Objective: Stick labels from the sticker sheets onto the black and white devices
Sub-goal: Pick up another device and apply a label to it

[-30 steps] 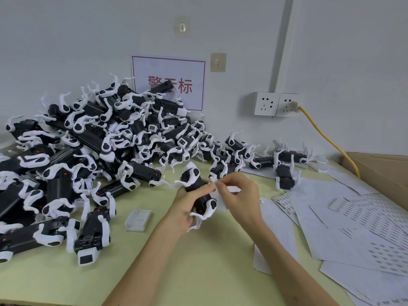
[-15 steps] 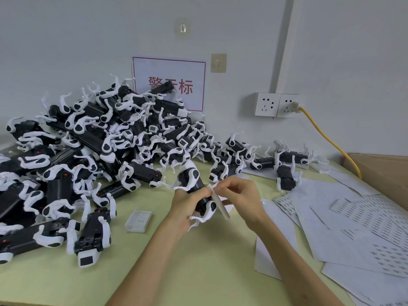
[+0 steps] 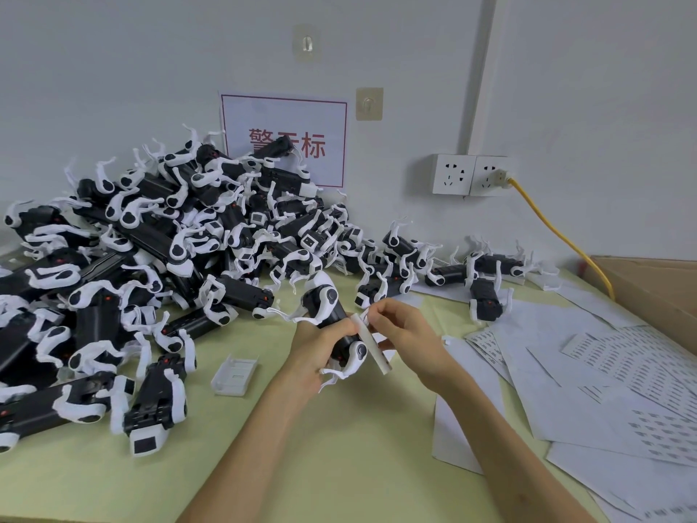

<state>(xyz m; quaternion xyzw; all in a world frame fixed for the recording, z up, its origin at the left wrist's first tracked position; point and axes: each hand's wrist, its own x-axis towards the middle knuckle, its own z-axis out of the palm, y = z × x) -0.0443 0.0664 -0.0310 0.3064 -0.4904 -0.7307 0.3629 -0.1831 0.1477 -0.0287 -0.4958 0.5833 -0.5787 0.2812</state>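
My left hand (image 3: 318, 347) grips a black and white device (image 3: 328, 303) above the middle of the yellow-green table (image 3: 339, 447). My right hand (image 3: 405, 334) pinches a small white strip (image 3: 371, 347) beside the device, its fingertips meeting the left thumb at the device's side. Whether a label sits under the fingertips is hidden. A big heap of the same devices (image 3: 151, 258) fills the left and back of the table. Several sticker sheets (image 3: 603, 375) lie spread at the right.
A clear plastic part (image 3: 234, 375) lies on the table left of my hands. A brown cardboard box (image 3: 656, 292) stands at the far right. A yellow cable (image 3: 558, 235) runs from the wall sockets (image 3: 471, 175) to it. A red-bordered sign (image 3: 286, 141) hangs behind the heap.
The white strip in my right hand has turned edge-on and swung down along the device. Both hands shifted slightly down and left, still together at the device.
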